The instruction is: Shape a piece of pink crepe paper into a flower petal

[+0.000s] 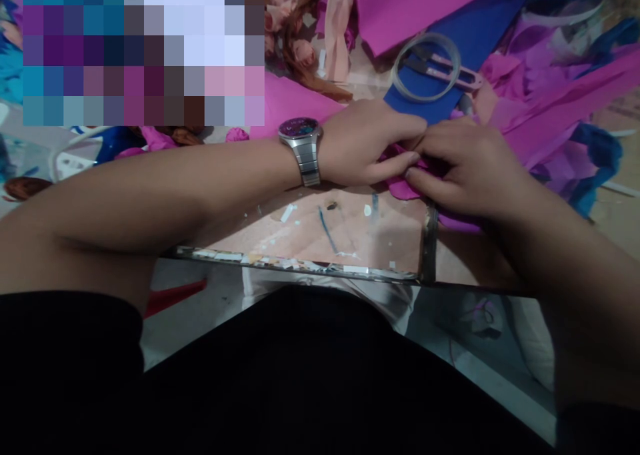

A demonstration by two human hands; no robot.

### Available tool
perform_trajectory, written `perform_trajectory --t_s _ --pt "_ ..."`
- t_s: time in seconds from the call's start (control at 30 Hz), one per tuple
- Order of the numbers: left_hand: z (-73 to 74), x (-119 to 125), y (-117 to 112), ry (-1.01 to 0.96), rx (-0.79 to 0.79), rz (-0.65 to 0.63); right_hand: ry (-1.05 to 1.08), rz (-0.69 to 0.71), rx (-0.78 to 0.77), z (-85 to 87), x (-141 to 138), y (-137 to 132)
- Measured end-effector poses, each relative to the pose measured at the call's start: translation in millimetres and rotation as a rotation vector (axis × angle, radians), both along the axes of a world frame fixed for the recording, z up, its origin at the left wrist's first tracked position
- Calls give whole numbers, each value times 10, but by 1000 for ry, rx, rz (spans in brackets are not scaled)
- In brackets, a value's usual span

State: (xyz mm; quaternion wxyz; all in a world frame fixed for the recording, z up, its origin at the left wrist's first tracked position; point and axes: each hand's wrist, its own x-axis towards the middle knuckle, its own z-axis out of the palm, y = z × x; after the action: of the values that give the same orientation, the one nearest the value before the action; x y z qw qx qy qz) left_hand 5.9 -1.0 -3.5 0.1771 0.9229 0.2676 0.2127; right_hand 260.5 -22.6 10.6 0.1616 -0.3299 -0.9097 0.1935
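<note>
My left hand, with a metal-banded watch at its wrist, pinches a piece of magenta crepe paper between thumb and fingers. Against it, my right hand is closed on the same paper, its thumb pressed near the left fingertips. Much of the piece is hidden beneath the fingers. Just beyond the hands lie a clear ring of tape and pink-handled scissors, resting on a blue paper sheet.
Pink paper and lilac crepe strips spread across the back and right. Peach paper roses lie at the back. The wooden table has a raised metal edge strip and scraps along its front edge. A pixelated block covers the upper left.
</note>
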Motion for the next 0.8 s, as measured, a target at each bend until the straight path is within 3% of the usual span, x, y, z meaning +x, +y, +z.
perform_trajectory --t_s 0.8 --pt "5 -10 -4 10 -6 -1 -38 8 10 46 -11 -10"
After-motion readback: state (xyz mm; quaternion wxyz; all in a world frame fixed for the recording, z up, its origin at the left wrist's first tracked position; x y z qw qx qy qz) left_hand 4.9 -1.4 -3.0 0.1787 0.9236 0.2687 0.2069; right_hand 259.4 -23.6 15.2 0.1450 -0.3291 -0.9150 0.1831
